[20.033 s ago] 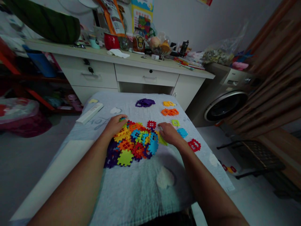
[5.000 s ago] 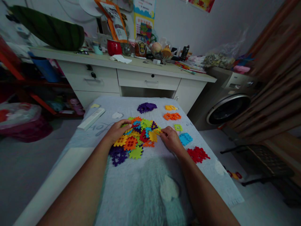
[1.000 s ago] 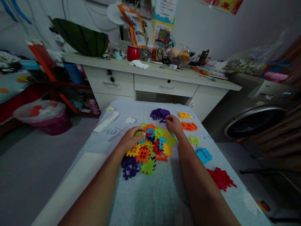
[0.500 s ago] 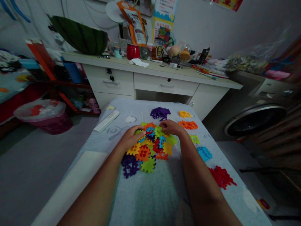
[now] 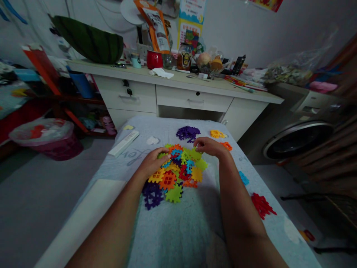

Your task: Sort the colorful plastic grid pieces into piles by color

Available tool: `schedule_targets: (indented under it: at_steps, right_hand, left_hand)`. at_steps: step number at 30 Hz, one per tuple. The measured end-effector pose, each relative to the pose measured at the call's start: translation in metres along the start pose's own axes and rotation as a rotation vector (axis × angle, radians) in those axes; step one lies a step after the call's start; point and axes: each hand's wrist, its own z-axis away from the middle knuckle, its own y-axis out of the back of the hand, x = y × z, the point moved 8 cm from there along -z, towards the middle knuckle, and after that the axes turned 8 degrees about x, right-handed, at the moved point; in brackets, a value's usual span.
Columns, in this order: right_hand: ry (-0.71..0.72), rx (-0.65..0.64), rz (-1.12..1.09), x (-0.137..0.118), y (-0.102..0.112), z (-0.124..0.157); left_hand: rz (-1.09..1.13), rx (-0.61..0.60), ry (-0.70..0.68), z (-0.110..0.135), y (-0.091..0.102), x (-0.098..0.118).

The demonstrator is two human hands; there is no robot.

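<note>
Pulling back from the purple heap (image 5: 188,133), my right hand (image 5: 209,146) curls onto a green tile (image 5: 195,153) on the mixed pile (image 5: 175,175), grip unclear; my left hand (image 5: 154,163) stays flat there, empty. My right hand half-hides the orange heap (image 5: 228,146).

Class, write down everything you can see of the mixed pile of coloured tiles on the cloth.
The pile of tiles is a loose heap of flat, plastic-looking squares with notched edges and window-like holes: yellow, orange, green, blue, red, purple. They overlap at odd angles on the pale cloth. The left hand rests on its left side; the right hand touches its far edge.
</note>
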Motion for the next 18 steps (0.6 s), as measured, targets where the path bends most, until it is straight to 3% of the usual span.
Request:
schedule_targets:
  at_steps: [5, 10, 18]
  right_hand:
    - [-0.089, 0.154, -0.047, 0.024, 0.049, 0.022]
    - [-0.255, 0.276, 0.104, 0.050, 0.087, 0.051]
    - [-0.511, 0.251, 0.333, 0.104, 0.084, 0.074]
  left_hand:
    - [0.004, 0.004, -0.008, -0.002, 0.000, -0.004]
    - [0.013, -0.004, -0.014, -0.002, -0.002, -0.006]
    - [0.007, -0.009, -0.003, -0.002, -0.001, -0.007]
